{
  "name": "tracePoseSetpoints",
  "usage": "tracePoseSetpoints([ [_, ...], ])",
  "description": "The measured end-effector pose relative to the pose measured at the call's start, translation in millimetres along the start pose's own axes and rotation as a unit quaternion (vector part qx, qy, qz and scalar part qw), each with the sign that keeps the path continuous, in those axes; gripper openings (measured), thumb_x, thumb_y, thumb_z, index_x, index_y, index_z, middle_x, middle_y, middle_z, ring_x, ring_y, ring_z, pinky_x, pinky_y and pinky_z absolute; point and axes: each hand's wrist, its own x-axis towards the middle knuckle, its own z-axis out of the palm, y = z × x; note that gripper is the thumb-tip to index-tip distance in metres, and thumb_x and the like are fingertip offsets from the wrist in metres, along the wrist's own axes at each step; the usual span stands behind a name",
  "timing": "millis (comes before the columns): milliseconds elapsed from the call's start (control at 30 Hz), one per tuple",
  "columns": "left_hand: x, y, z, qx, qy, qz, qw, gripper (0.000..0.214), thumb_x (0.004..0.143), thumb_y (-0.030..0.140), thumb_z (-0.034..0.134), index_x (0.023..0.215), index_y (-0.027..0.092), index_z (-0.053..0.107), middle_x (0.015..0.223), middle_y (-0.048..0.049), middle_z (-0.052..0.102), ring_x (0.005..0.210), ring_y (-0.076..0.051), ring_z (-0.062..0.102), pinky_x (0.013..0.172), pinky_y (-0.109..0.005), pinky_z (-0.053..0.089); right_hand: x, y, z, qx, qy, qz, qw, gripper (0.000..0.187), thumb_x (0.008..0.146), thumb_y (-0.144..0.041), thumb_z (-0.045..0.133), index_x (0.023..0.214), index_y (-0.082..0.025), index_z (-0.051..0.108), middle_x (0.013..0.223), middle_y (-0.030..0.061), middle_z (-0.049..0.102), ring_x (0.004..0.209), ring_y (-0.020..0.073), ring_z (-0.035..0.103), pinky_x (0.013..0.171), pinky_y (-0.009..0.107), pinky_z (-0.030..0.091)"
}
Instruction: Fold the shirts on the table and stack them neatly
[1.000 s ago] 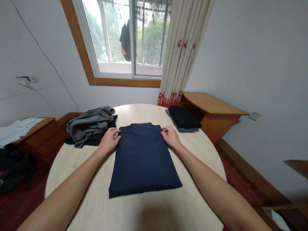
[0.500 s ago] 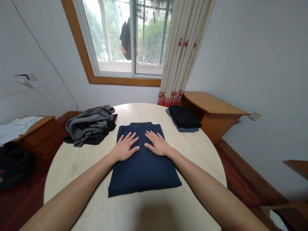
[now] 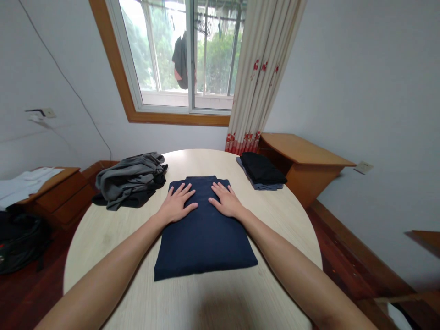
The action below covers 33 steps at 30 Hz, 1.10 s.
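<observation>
A navy garment (image 3: 206, 243), folded into a flat panel, lies in front of me on a round pale table (image 3: 137, 293). A narrower strip, perhaps its collar, sticks out at the far edge. My left hand (image 3: 176, 204) rests flat on its upper left part, fingers spread. On the upper right part lies my right hand (image 3: 226, 200), also flat with the thumb apart. Neither hand grips the cloth. The garment's underside is hidden.
A loose heap of grey and black clothes (image 3: 132, 178) sits at the table's far left. At the far right is a neat folded stack (image 3: 263, 168), black over blue-grey. Beyond it stand a wooden desk (image 3: 305, 149) and a long curtain (image 3: 263, 68) beside the window.
Both hands have slid slightly toward the garment's far edge and a little farther apart, staying flat on the cloth. The view has shifted slightly.
</observation>
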Motion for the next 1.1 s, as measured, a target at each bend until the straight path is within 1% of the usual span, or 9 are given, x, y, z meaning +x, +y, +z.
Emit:
tracePoseSetpoints([
  [100,5,-12,4.0,-0.016,-0.025,-0.054,0.998,0.066,0.097,0.06,0.037,0.154,0.026,0.042,0.165,-0.0088,0.026,0.154,-0.031,0.02,0.121,-0.059,0.014,5,12,2,0.007,-0.026,0.057,0.998,0.067,0.101,-0.057,0.036,0.157,-0.019,0.035,0.165,0.0102,0.026,0.154,0.0267,0.02,0.123,0.054,0.014],
  [267,1,-35,-0.2,0.027,-0.002,-0.152,0.988,0.067,0.097,0.057,0.037,0.153,0.021,0.043,0.164,-0.0148,0.031,0.151,-0.034,0.027,0.118,-0.056,0.024,1,37,-6,-0.023,0.014,0.145,0.989,0.064,0.101,-0.054,0.039,0.151,-0.014,0.044,0.159,0.016,0.039,0.149,0.0297,0.033,0.12,0.051,0.022],
  [433,-14,-32,-26.4,0.028,0.029,-0.208,0.977,0.053,0.088,0.056,0.054,0.12,0.017,0.07,0.123,-0.0204,0.069,0.11,-0.036,0.066,0.089,-0.042,0.051,-13,21,-29,-0.05,0.064,0.186,0.979,0.04,0.095,-0.048,0.052,0.106,-0.015,0.074,0.114,0.0189,0.073,0.11,0.0309,0.066,0.091,0.038,0.048],
  [500,-19,-33,-37.8,-0.029,-0.031,-0.23,0.972,0.041,0.079,0.056,0.065,0.093,0.019,0.075,0.097,-0.0155,0.076,0.087,-0.032,0.072,0.075,-0.036,0.053,-17,15,-39,-0.044,0.018,0.23,0.972,0.038,0.092,-0.05,0.056,0.088,-0.017,0.075,0.095,0.0169,0.076,0.095,0.0304,0.071,0.079,0.036,0.05],
  [600,-26,-36,-47.8,-0.152,-0.19,-0.231,0.942,0.043,0.067,0.062,0.075,0.056,0.021,0.065,0.063,-0.0094,0.072,0.059,-0.026,0.069,0.06,-0.033,0.051,-23,12,-49,-0.004,-0.103,0.259,0.96,0.038,0.089,-0.047,0.061,0.066,-0.018,0.07,0.068,0.0136,0.072,0.072,0.0263,0.072,0.067,0.033,0.05],
  [700,-32,-35,-48.8,-0.275,-0.292,-0.21,0.892,0.048,0.057,0.061,0.083,0.045,0.022,0.057,0.049,-0.0059,0.064,0.043,-0.023,0.061,0.051,-0.034,0.05,-30,12,-51,0.115,-0.213,0.261,0.934,0.039,0.086,-0.04,0.066,0.054,-0.019,0.059,0.047,0.0071,0.061,0.047,0.0197,0.062,0.053,0.03,0.048],
  [800,-36,-31,-46.7,-0.308,-0.312,-0.188,0.879,0.047,0.056,0.057,0.085,0.047,0.022,0.054,0.049,-0.0051,0.065,0.04,-0.02,0.058,0.049,-0.032,0.047,-34,10,-51,0.185,-0.235,0.245,0.922,0.042,0.08,-0.037,0.074,0.048,-0.02,0.053,0.039,0.0024,0.054,0.037,0.016,0.053,0.046,0.028,0.045],
  [967,-25,-28,-41.1,-0.245,-0.269,-0.204,0.909,0.041,0.078,0.049,0.069,0.053,0.023,0.05,0.05,-0.0039,0.064,0.048,-0.021,0.062,0.053,-0.029,0.045,-24,11,-48,0.104,-0.19,0.232,0.948,0.038,0.086,-0.032,0.069,0.052,-0.017,0.059,0.05,0.0064,0.063,0.048,0.0168,0.061,0.055,0.026,0.046],
  [1100,-6,-21,-34.3,-0.06,-0.092,-0.247,0.963,0.034,0.093,0.044,0.053,0.07,0.02,0.062,0.076,-0.0101,0.073,0.078,-0.027,0.071,0.066,-0.031,0.049,-4,16,-37,-0.04,-0.049,0.256,0.965,0.026,0.093,-0.036,0.058,0.087,-0.015,0.073,0.093,0.0151,0.076,0.088,0.0247,0.072,0.07,0.028,0.048],
])
